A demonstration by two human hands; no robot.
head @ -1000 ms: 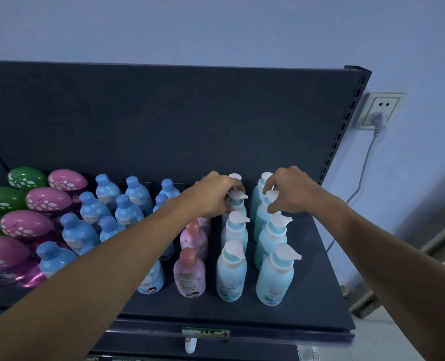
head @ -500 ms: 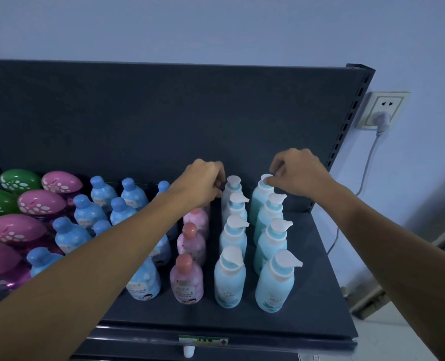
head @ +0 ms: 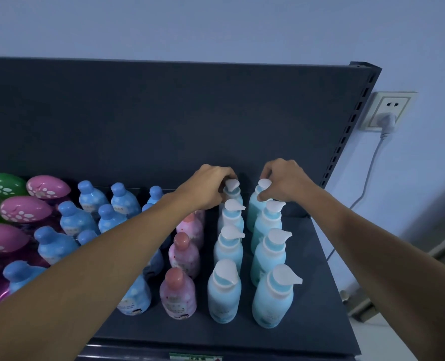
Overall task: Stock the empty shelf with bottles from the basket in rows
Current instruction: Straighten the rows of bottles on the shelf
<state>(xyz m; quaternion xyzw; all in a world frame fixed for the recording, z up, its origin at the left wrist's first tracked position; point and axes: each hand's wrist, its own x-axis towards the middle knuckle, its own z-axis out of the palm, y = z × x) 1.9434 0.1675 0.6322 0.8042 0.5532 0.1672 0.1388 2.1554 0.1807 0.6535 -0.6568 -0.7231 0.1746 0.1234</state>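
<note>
Two rows of pale blue pump bottles with white caps stand front to back on the right part of the dark shelf (head: 312, 295). My left hand (head: 209, 187) is curled around the neck of the rearmost bottle of the left row (head: 232, 190). My right hand (head: 285, 182) pinches the white cap of the rearmost bottle of the right row (head: 258, 204). Both bottles stand upright close to the back panel. The basket is not in view.
Left of the pump rows stand a row of pink bottles (head: 179, 295), several rows of blue bottles (head: 69, 220) and pink and green egg-shaped bottles (head: 23, 211). The back panel (head: 164, 121) rises behind. A wall socket (head: 386, 113) with plug and cable is at right.
Both hands have moved back along the two pump rows, from bottles nearer the middle to the rearmost ones by the back panel.
</note>
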